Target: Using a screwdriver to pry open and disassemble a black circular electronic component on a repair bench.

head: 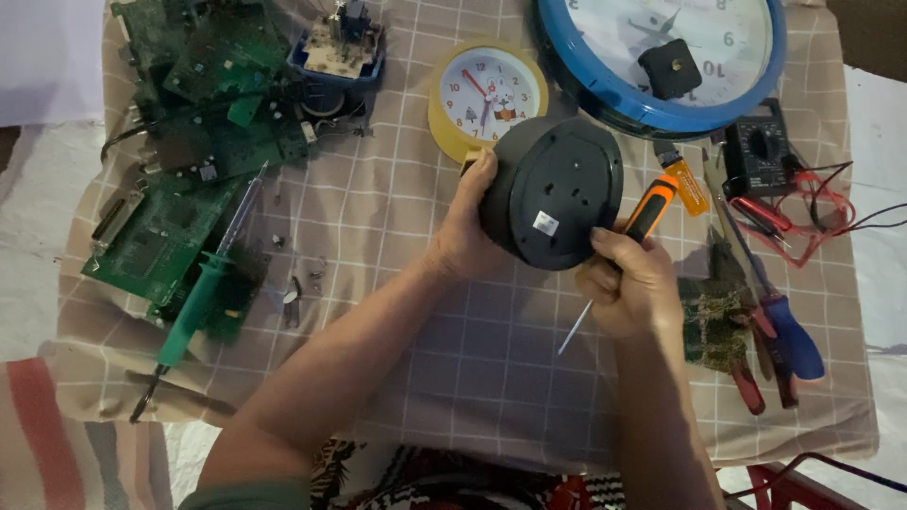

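My left hand [465, 236] grips the left rim of a round black clock [553, 192], held up with its back side facing me and a small white sticker on it. My right hand [631, 283] touches the clock's lower right edge while holding an orange-and-black screwdriver [648, 213], whose thin shaft pokes down below my fist. A small yellow alarm clock [482, 94] with a white face lies just behind the black one. A large blue-rimmed wall clock [661, 57] lies at the back right.
Green circuit boards [189, 123] are piled at the left, with a green soldering iron [203, 293] across them. A black multimeter [763, 146] with red leads, pliers and a blue-handled screwdriver [789, 331] lie at the right. All rests on a checked cloth [397, 217].
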